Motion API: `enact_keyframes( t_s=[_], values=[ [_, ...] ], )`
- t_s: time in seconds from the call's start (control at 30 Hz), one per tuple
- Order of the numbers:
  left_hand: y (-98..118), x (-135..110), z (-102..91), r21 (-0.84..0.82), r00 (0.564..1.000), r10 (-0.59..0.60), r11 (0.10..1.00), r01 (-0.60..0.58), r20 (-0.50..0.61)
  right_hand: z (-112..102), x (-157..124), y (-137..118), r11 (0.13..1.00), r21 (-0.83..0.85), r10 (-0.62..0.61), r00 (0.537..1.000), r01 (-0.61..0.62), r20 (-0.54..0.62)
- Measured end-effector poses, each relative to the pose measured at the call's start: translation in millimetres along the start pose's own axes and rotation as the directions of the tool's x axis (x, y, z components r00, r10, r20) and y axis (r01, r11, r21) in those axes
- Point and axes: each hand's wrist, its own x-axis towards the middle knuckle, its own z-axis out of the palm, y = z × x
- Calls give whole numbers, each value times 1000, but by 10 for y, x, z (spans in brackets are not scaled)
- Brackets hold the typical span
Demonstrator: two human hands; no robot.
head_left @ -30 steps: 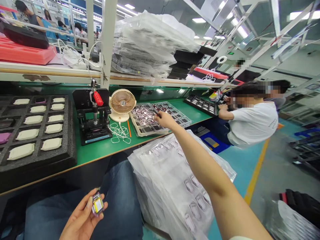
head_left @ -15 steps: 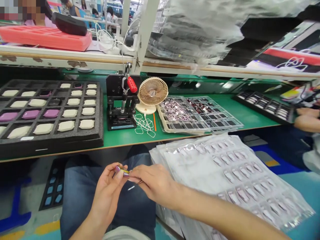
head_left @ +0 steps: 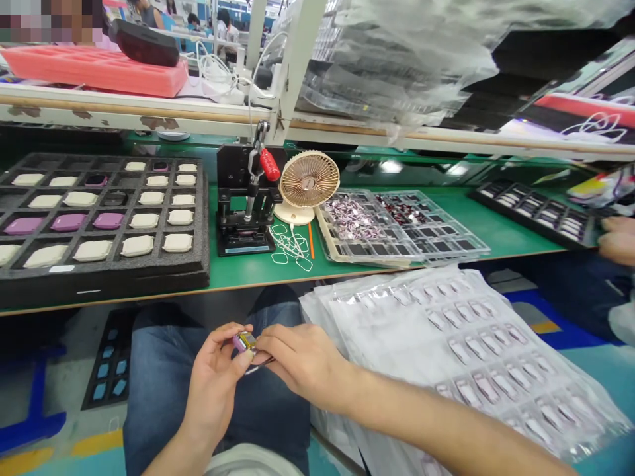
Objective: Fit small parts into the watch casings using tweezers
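Over my lap, my left hand (head_left: 215, 380) pinches a small purple rectangular part with a yellow face (head_left: 245, 342) between thumb and fingers. My right hand (head_left: 297, 360) meets it from the right, fingers closed on a thin dark tool (head_left: 262, 361) whose tip touches the part. Both hands are below the front edge of the green bench (head_left: 258, 270). Right beside my right forearm lies a stack of clear blister trays (head_left: 446, 344).
A black foam tray (head_left: 106, 264) of cream and purple parts lies at left. Behind are a black hand press with a red handle (head_left: 248, 198), a small beige fan (head_left: 306, 182), loose white rings (head_left: 290, 246) and clear trays of small parts (head_left: 397, 228). Another person's hand (head_left: 618, 239) is at far right.
My right hand came back from the far clear trays to my lap and met the left hand at the part. The view swung left and down.
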Motion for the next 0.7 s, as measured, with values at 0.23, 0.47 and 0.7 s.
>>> enact_keyframes(
  t_s=[0.23, 0.47, 0.7],
  values=[
    [-34, -33, -76, 5, 1000, 21, 1000, -21, 18, -92, 59, -31, 892, 349, 243, 957, -286, 161],
    [-110, -98, -80, 37, 999, -54, 998, 54, 7, 31, -42, -137, 643, 614, 482, 865, -457, 138],
    [-235, -113, 0, 20, 954, -294, 955, 295, -50, -324, -539, 85, 762, 263, 578, 805, -592, 134]
  ],
)
